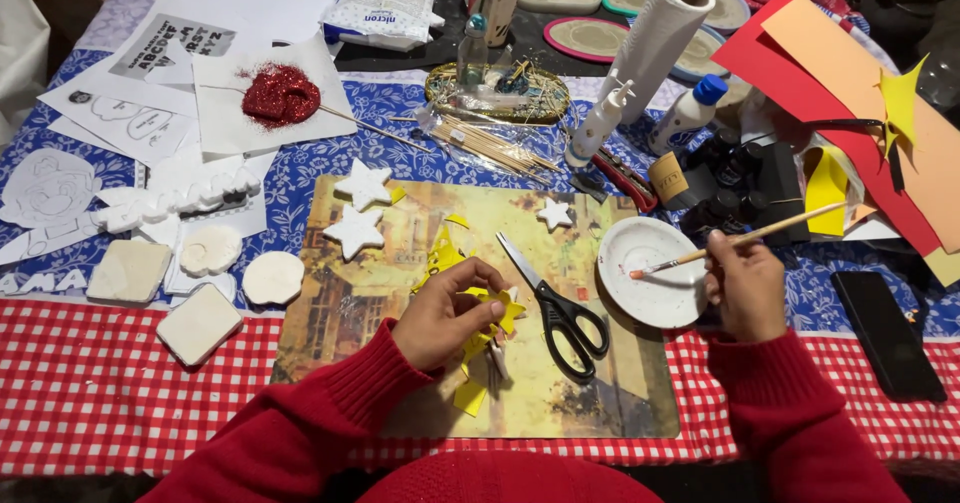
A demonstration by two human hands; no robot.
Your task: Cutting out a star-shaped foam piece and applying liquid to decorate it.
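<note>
Red sleeves fill the near edge of the table. From where I watch, my left hand [447, 315] is closed around a yellow star cutout [500, 312] over the placemat's [560, 403] middle. My right hand [745, 288] grips a paintbrush [735, 242], its long axis running left-down, tip resting in the white dish [640, 308] at the placemat's right edge. Between both hands lie black scissors [560, 308]. That dish looks nearly empty, only a reddish trace at the tip.

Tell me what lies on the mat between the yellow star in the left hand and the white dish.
In the head view, black-handled scissors lie shut between the yellow star and the white dish.
</note>
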